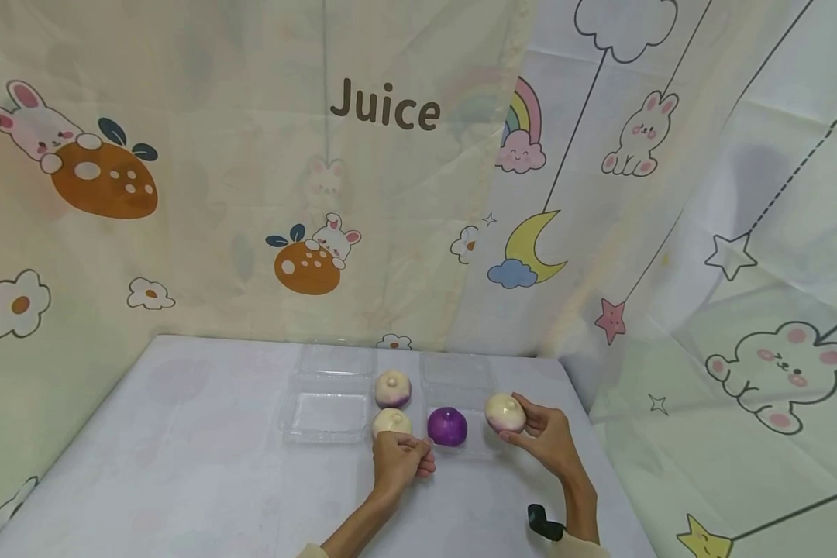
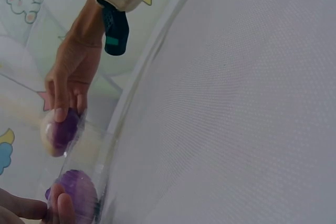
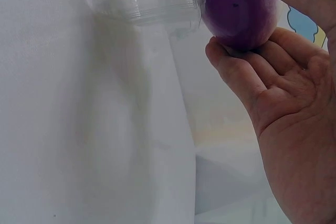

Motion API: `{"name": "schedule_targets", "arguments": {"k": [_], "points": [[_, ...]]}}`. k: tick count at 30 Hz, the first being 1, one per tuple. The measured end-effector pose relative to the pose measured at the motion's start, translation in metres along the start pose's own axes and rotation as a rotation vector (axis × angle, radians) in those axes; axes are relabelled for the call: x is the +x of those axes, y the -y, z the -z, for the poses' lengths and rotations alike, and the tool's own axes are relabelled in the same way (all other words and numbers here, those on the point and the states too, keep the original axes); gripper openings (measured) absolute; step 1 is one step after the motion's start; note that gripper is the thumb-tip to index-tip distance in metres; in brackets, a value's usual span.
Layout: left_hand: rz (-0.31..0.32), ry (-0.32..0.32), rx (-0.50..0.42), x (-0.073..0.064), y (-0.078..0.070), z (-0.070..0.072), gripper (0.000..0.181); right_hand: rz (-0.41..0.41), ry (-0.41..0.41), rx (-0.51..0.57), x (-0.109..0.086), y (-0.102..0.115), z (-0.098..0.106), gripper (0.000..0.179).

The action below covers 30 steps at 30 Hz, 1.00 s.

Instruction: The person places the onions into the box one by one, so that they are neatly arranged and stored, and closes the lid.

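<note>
At the far left, a cloth backdrop [image 1: 216,178] printed with rabbits, fruit and flowers hangs behind the white tabletop [image 1: 181,465]; the word "Juice" stands further right on it, with a moon and stars beyond; on the tabletop lies the left container [image 1: 328,417], of transparent plastic, its lid opened out to the far side; just right of it are two pale bulbs tinged with purple, the far bulb [image 1: 393,388] and the near bulb [image 1: 391,422]; the left hand [image 1: 399,463] is on the near side of the near bulb and partly covers it, its fingers bent, thumb and forefinger brought together near the left edge of the right container [image 1: 458,395]; whether they pinch that edge I cannot tell; the right container is also transparent, its lid folded out to the far side, and a purple bulb [image 1: 448,427] sits in its left part; at its right end the right hand [image 1: 547,438] grips a pale-and-purple bulb [image 1: 504,413] between thumb and fingers; a dark device [image 1: 545,523] is at the right wrist, by a cream sleeve [image 1: 579,549].
</note>
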<state>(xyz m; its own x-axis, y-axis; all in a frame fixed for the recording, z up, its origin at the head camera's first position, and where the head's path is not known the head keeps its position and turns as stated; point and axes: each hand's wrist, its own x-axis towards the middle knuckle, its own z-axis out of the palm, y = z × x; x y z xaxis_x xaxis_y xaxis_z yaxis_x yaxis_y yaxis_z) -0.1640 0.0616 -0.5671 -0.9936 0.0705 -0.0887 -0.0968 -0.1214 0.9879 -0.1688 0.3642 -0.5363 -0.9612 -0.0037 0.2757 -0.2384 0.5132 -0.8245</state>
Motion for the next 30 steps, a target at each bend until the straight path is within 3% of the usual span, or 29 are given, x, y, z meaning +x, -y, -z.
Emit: {"name": "schedule_targets", "arguments": {"k": [30], "points": [[0.008, 0.003, 0.000, -0.0001, 0.0007, -0.0002, 0.021, 0.061, 0.027, -0.034, -0.0004, 0.0051, -0.0055, 0.073]]}}
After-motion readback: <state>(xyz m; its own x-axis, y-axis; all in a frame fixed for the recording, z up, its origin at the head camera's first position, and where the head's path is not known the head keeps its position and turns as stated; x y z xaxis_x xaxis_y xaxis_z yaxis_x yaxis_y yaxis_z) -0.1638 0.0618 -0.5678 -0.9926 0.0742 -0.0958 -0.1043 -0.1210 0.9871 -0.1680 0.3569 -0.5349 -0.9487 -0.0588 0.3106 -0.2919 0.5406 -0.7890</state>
